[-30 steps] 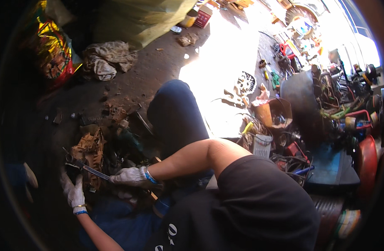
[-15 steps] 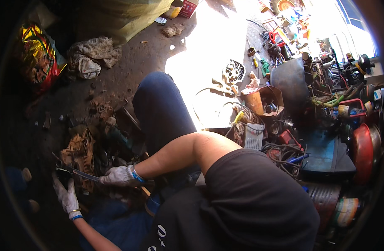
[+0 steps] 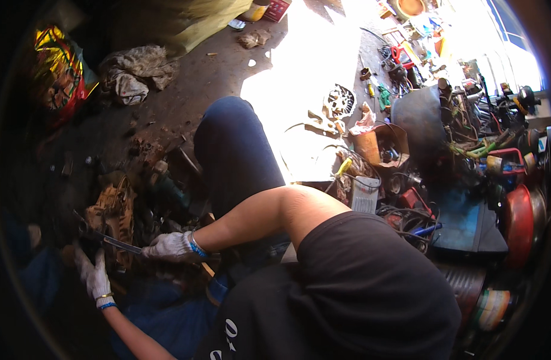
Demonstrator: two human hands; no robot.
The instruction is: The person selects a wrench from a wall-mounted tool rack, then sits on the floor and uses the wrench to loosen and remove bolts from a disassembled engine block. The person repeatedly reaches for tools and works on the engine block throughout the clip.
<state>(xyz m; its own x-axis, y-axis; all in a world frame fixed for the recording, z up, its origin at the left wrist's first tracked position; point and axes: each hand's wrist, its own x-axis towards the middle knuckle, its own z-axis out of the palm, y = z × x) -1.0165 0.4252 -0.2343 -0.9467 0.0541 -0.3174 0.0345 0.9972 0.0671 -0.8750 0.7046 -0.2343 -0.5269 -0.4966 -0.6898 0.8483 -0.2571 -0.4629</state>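
My right hand [image 3: 168, 246], in a whitish knit glove, is closed around a long metal bar [image 3: 122, 244]. The bar slants up to the left, and its far end is lost in shadow. Below that end is my gloved left hand [image 3: 95, 279], its thumb and fingers apart; whatever lies between them is too dark to make out. A rusty brown cast metal part [image 3: 112, 210] sits on the ground just beyond the bar. Dark metal pieces, hard to tell apart, lie around it.
My bent knee [image 3: 233, 138] rises right of the parts. A crumpled rag [image 3: 134, 73] and a shiny plastic bag [image 3: 62, 75] lie far left. At right stand an open carton [image 3: 380, 146], a tangle of cables [image 3: 401, 219], a dark box [image 3: 470, 222] and a red wheel rim [image 3: 518, 225].
The view has shifted slightly. My right hand still grips the bar, which lies at nearly the same slant. My left hand has moved slightly down, and the gap between its thumb and fingers shows more.
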